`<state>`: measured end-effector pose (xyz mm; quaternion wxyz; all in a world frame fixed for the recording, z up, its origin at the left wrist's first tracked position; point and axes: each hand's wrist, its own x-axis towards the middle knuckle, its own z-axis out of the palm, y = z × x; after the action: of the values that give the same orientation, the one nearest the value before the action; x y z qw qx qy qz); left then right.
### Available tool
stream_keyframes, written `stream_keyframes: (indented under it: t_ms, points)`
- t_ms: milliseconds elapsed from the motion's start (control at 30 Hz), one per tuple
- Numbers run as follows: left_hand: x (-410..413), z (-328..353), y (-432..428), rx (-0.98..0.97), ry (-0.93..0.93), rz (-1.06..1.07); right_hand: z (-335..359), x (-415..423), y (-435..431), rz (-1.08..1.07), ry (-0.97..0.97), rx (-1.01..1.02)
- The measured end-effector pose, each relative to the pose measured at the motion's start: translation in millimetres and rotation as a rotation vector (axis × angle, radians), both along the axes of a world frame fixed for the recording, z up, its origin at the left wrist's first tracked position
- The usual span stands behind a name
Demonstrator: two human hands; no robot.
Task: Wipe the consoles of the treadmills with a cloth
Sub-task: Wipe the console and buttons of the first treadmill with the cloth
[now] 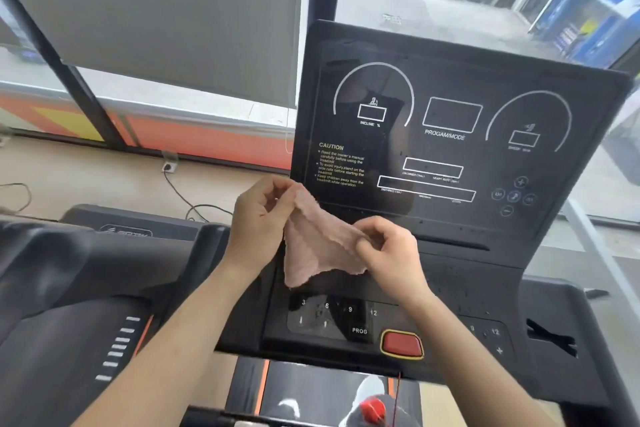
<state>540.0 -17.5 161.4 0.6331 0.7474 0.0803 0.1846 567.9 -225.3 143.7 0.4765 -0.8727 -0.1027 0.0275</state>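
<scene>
A pale pink cloth [317, 243] hangs stretched between both hands, just in front of the lower left corner of the treadmill console [450, 121]. My left hand [258, 224] pinches the cloth's upper left edge. My right hand [389, 248] pinches its right edge. The console is a black upright panel with white dial outlines, a yellow CAUTION text and the words PROGAM/MODE. Below the cloth lies the black keypad shelf [346, 319] with numbered keys and a PROG key. The cloth does not touch the panel.
A red stop button [401, 343] with a yellow rim sits on the shelf, with a red safety cord clip [373, 407] dangling below. A second treadmill [86, 288] stands close on the left. Cables and a floor socket [169, 166] lie by the window wall behind.
</scene>
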Motion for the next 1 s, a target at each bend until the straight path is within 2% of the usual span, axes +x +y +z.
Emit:
stream_keyframes:
  t_ms: [133, 233, 333, 433, 567, 767, 867, 1000]
  points:
    - [22, -20, 14, -0.105, 0.109, 0.120, 10, 27, -6, 0.030, -0.137, -0.023]
    - [39, -31, 20, -0.193, 0.201, 0.174, 24, 50, -4, 0.082, -0.317, -0.151]
    - [55, -44, 23, -0.180, 0.266, 0.198, 32, 68, 7, 0.054, -0.517, -0.219]
    - [66, -62, 23, -0.188, 0.319, 0.210, 17, 72, 25, 0.032, -0.637, -0.205]
    - [68, -84, 22, -0.248, 0.379, 0.218, -22, 67, 43, 0.145, -0.771, -0.288]
    - [59, -104, 22, -0.278, 0.359, 0.195, -49, 77, 38, 0.426, -1.037, -0.685]
    - [53, -109, 20, -0.276, 0.340, 0.195, -52, 90, 32, 0.537, -1.002, -0.893]
    - [45, -111, 13, -0.236, 0.309, 0.206, -46, 99, 33, 0.564, -1.066, -1.137]
